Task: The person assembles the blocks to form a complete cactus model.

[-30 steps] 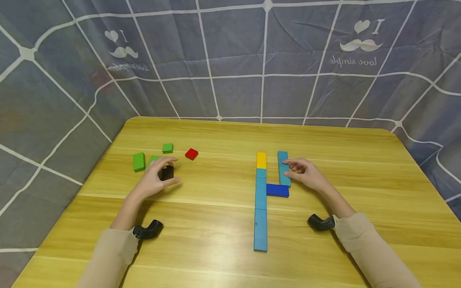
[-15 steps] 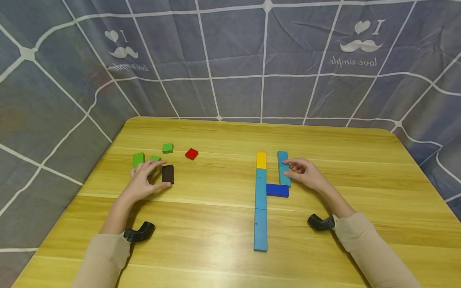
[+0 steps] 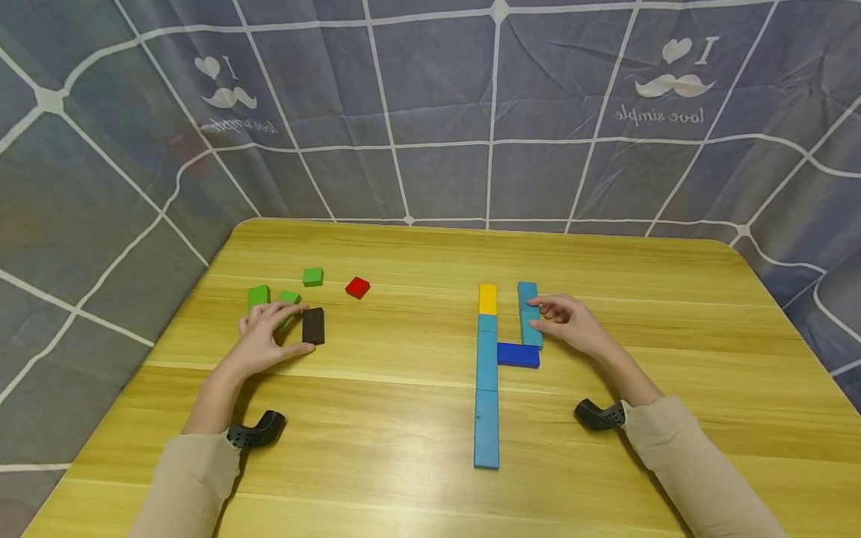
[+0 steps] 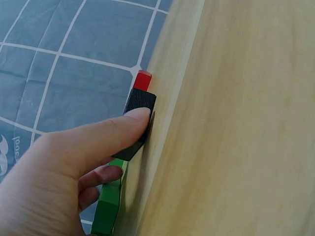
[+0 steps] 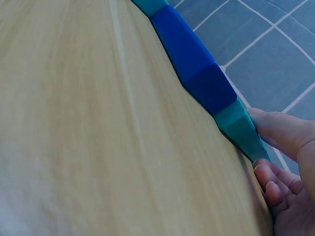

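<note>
Black block point(image 3: 313, 326), long axis front-to-back, left hand point(image 3: 261, 344) touching near end

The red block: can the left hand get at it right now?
Probably yes: the left hand pinches the dark block, so may need to let go first, but nothing stands between that and the red block.

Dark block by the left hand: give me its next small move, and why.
Probably the left hand should lift the dark block gently straight up: the head view shows thumb and forefinger at its opposite ends, and the left wrist view shows the thumb against it. A green block lies close by, so sliding might bump it.
</note>
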`<state>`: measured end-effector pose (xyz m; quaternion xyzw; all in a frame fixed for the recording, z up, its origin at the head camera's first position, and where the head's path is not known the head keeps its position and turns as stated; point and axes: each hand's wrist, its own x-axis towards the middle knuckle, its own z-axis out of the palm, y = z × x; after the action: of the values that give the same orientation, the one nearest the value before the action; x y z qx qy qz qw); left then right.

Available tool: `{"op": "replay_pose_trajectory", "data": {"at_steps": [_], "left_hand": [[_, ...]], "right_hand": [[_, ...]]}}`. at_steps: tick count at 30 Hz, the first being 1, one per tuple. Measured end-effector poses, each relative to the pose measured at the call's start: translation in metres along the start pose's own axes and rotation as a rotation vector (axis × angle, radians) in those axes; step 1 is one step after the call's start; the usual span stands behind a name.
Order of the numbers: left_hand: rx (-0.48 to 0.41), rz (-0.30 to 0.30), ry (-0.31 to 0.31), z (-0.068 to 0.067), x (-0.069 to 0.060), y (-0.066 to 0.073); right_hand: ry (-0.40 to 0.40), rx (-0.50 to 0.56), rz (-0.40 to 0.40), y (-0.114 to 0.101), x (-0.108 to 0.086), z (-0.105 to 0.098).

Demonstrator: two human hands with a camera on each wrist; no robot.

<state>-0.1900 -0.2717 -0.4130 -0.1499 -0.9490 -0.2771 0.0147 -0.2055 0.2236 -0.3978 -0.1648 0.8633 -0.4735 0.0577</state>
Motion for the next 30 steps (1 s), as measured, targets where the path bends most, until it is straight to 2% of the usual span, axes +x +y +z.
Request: {"op": "replay_pose_trajectory", "data": {"at_steps": [7,13,18,23,30], "left_hand": [[-0.017,0.001,0.015,0.003,0.001,-0.004],[-0.111,-0.040,0.022,0.002,0.003,-0.002],[-0.163,-0.018,0.079,0.003,0.008,0.005],[-0.218,0.018,0.133,0.009,0.022,0.020],[-0.257,0.055,0.107,0.024,0.054,0.048]], "right_hand": [[0.001,-0.010,0.003,-0.001,0.000,0.000],[-0.001,-0.004,0.005,-0.001,0.000,-0.001],[-0.001,-0.002,0.001,0.000,0.000,-0.001],[0.000,0.004,0.002,0.000,0.000,-0.001],[0.002,0.003,-0.002,0.000,0.000,0.000]]}}
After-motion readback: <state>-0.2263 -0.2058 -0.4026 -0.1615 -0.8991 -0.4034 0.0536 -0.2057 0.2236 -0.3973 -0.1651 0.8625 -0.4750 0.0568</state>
